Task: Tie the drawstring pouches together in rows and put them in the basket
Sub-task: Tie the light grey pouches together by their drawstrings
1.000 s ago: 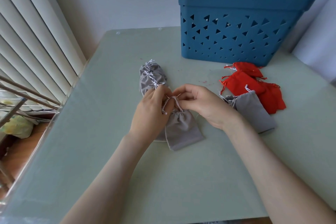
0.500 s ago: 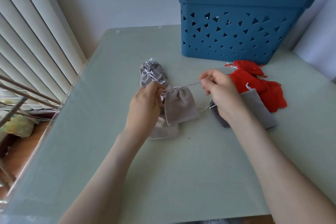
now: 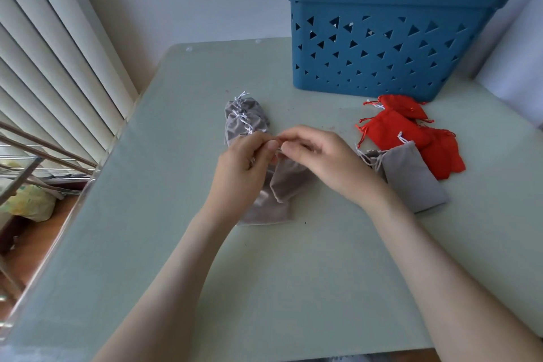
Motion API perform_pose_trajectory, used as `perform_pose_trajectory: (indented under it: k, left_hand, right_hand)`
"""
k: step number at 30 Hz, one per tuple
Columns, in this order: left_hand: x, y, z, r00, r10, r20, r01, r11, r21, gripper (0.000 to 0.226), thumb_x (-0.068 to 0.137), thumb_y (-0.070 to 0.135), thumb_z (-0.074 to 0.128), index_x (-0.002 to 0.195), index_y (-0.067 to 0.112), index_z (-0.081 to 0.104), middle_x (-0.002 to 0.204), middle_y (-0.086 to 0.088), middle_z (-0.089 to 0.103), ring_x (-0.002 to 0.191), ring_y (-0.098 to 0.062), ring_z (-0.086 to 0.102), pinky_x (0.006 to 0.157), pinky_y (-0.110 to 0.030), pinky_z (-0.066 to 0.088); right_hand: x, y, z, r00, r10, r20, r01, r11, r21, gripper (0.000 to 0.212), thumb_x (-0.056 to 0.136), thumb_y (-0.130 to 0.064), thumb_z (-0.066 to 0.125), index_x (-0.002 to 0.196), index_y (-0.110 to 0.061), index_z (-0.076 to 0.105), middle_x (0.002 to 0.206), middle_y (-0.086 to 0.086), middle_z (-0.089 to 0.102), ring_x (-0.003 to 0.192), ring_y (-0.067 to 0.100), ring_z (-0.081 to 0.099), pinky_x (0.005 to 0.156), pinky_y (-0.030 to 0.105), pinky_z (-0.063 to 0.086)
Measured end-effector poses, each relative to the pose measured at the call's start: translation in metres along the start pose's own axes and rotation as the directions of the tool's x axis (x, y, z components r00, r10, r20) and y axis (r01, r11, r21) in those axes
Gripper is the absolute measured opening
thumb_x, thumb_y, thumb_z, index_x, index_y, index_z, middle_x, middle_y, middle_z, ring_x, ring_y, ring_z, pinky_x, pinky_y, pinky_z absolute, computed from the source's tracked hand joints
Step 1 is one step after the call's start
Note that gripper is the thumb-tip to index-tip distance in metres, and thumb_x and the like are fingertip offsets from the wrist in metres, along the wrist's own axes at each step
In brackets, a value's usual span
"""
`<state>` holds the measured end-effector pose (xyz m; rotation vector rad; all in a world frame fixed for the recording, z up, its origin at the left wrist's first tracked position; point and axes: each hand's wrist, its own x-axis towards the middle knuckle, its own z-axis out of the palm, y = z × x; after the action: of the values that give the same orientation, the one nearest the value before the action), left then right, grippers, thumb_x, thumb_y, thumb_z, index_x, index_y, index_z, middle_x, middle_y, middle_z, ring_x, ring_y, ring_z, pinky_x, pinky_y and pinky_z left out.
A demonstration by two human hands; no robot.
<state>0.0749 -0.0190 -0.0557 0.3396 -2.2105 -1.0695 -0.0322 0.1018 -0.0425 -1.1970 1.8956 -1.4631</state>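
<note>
Only bare hands and forearms show of the person. The left hand and the right hand have slim fingers with short, rounded nails; the left thumbnail shows most plainly. The left forearm and the right forearm are uncovered and smooth, and look broader toward the near edge of the tabletop.

- We have a single head-worn wide-angle view, facing forward and down.
- It hangs close above the counter, with the basket at upper right.
</note>
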Motion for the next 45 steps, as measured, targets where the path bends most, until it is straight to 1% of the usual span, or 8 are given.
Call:
perform_pose_trajectory:
  k: [6,11,15,22,25,30,36,45]
  left_hand:
    - [-0.001,0.012,-0.004,0.993,-0.115,0.018,0.113,0.912,-0.395,0.015,0.093,0.008,0.058,0.084,0.019,0.058,0.07,0.014,0.063,0.07,-0.007,0.063,0.069,-0.021,0.049]
    - [0.002,0.013,-0.007,0.981,-0.194,0.022,0.174,0.817,-0.55,0.014,0.092,0.007,0.056,0.08,0.013,0.058,0.065,0.009,0.06,0.062,-0.005,0.054,0.062,-0.015,0.043]
    - [0.001,0.011,-0.001,0.966,-0.255,0.052,0.243,0.812,-0.53,0.012,0.092,0.01,0.059,0.08,0.013,0.059,0.066,0.006,0.064,0.063,-0.008,0.056,0.065,-0.017,0.046]
    - [-0.002,0.005,0.005,0.952,-0.303,0.052,0.292,0.838,-0.46,0.013,0.091,0.02,0.062,0.08,0.015,0.06,0.074,-0.005,0.064,0.075,-0.023,0.06,0.074,-0.039,0.048]
    - [-0.003,0.006,0.006,0.951,-0.303,0.065,0.297,0.835,-0.464,0.016,0.092,0.021,0.06,0.079,0.011,0.058,0.073,-0.009,0.063,0.073,-0.022,0.059,0.072,-0.036,0.047]
    - [-0.005,0.007,0.009,0.948,-0.314,0.048,0.299,0.831,-0.469,0.022,0.093,0.025,0.06,0.075,0.014,0.056,0.066,-0.002,0.064,0.069,-0.023,0.059,0.067,-0.038,0.046]
    - [-0.006,0.008,0.01,0.958,-0.287,-0.002,0.263,0.883,-0.39,0.029,0.093,0.033,0.059,0.074,0.01,0.053,0.06,0.012,0.058,0.064,-0.012,0.05,0.065,-0.031,0.042]
    - [-0.004,0.007,0.009,0.956,-0.289,0.047,0.283,0.869,-0.406,0.025,0.096,0.026,0.055,0.077,0.01,0.059,0.069,0.002,0.06,0.067,-0.013,0.051,0.062,-0.028,0.04]
  right_hand:
    - [-0.006,-0.01,-0.004,0.998,0.029,0.06,-0.033,0.997,0.063,0.014,0.094,-0.017,0.058,0.082,-0.018,0.065,0.069,-0.002,0.065,0.069,0.015,0.054,0.067,0.028,0.04]
    - [-0.01,-0.016,-0.006,0.985,0.039,0.169,-0.079,0.967,0.241,0.013,0.091,-0.013,0.058,0.079,-0.013,0.061,0.064,0.001,0.063,0.061,0.007,0.055,0.059,0.014,0.042]
    - [-0.008,-0.012,-0.009,0.989,0.01,0.149,-0.058,0.945,0.322,0.011,0.085,-0.017,0.055,0.085,-0.011,0.064,0.076,-0.005,0.066,0.073,0.005,0.059,0.069,0.014,0.045]
    - [-0.004,-0.006,-0.002,1.0,-0.002,0.016,-0.001,0.982,0.188,0.015,0.086,-0.002,0.065,0.09,-0.016,0.061,0.08,-0.003,0.068,0.079,0.009,0.06,0.078,0.02,0.045]
    - [-0.004,-0.006,0.001,1.0,-0.026,-0.019,0.027,0.995,0.096,0.021,0.085,-0.009,0.068,0.1,-0.022,0.062,0.076,-0.003,0.065,0.079,0.007,0.058,0.082,0.021,0.043]
    - [-0.004,-0.009,0.006,0.99,-0.115,-0.084,0.114,0.993,-0.017,0.021,0.086,-0.008,0.067,0.103,-0.02,0.066,0.074,-0.004,0.061,0.075,0.002,0.054,0.078,0.007,0.036]
    - [-0.004,-0.009,0.01,0.973,-0.186,-0.134,0.189,0.982,0.006,0.025,0.084,-0.004,0.066,0.097,-0.025,0.069,0.073,-0.004,0.065,0.074,0.01,0.06,0.08,0.023,0.048]
    - [-0.001,-0.006,0.009,0.971,-0.104,-0.215,0.132,0.984,0.119,0.026,0.084,-0.002,0.068,0.076,-0.027,0.067,0.07,-0.009,0.069,0.07,0.003,0.062,0.072,0.019,0.048]
